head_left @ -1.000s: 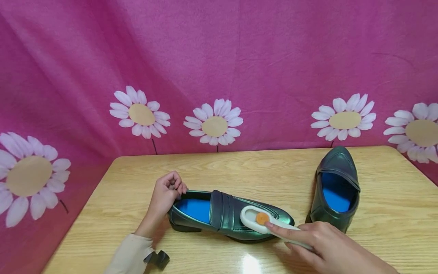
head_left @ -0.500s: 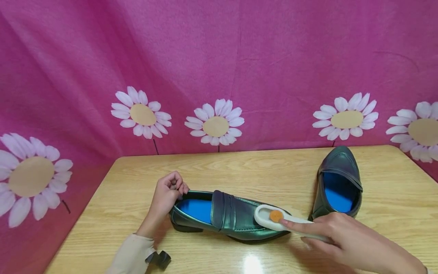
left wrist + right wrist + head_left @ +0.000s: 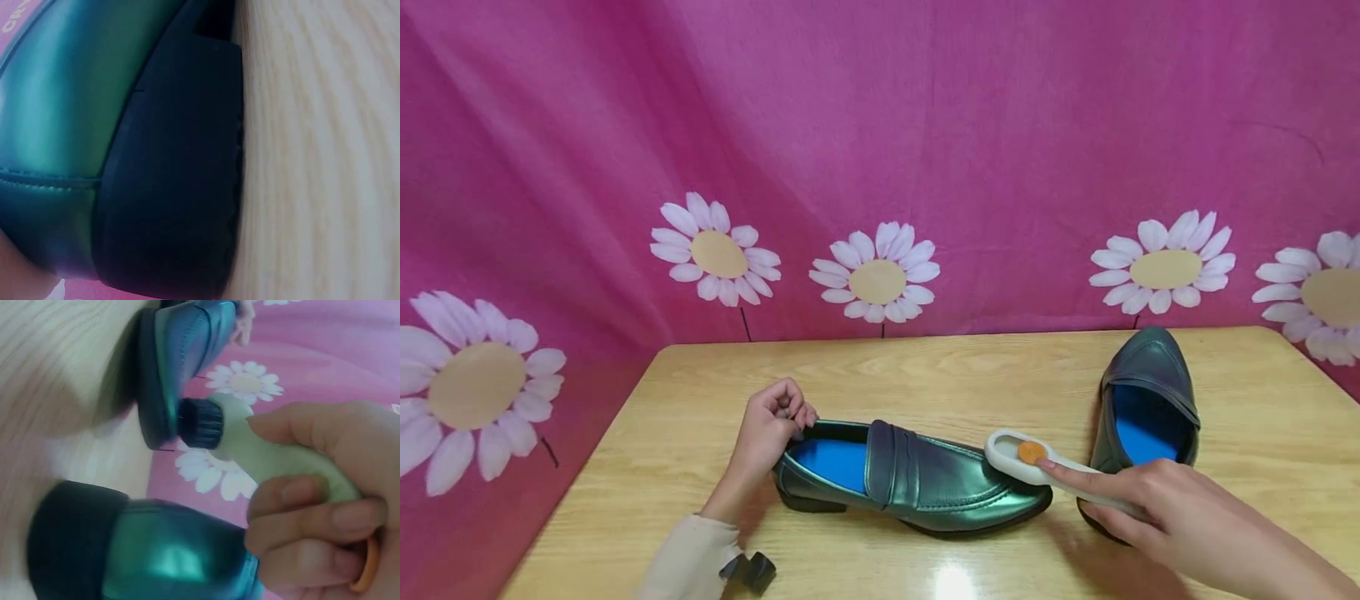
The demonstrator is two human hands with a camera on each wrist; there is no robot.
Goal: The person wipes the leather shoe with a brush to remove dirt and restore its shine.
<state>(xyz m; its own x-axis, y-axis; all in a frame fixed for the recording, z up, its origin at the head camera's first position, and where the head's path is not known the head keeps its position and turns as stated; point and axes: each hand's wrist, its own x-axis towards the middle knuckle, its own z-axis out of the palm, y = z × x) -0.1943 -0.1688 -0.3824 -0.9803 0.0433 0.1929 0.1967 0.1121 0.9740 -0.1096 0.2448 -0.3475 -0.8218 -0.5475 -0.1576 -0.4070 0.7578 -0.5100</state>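
A dark green loafer point(image 3: 940, 492) stands on its sole on the wooden table point(image 3: 955, 375), between the two hands, its toe pointing toward the table's right edge. The left hand point(image 3: 767, 429) is at the heel end, fingers curled, pinching the back rim of the opening beside the blue insole point(image 3: 835, 465). The right hand point(image 3: 1180, 512) is past the toe, on the side of the table's right edge, wrapped around the handle of a pale brush point(image 3: 1000, 460), with the index fingertip at its orange button point(image 3: 1032, 452). In the right wrist view, the dark bristles point(image 3: 201, 423) appear to touch the toe. A matching second loafer point(image 3: 1150, 362) stands just beyond the right hand, partly hidden by it, its toe at the far edge, near the far right corner.
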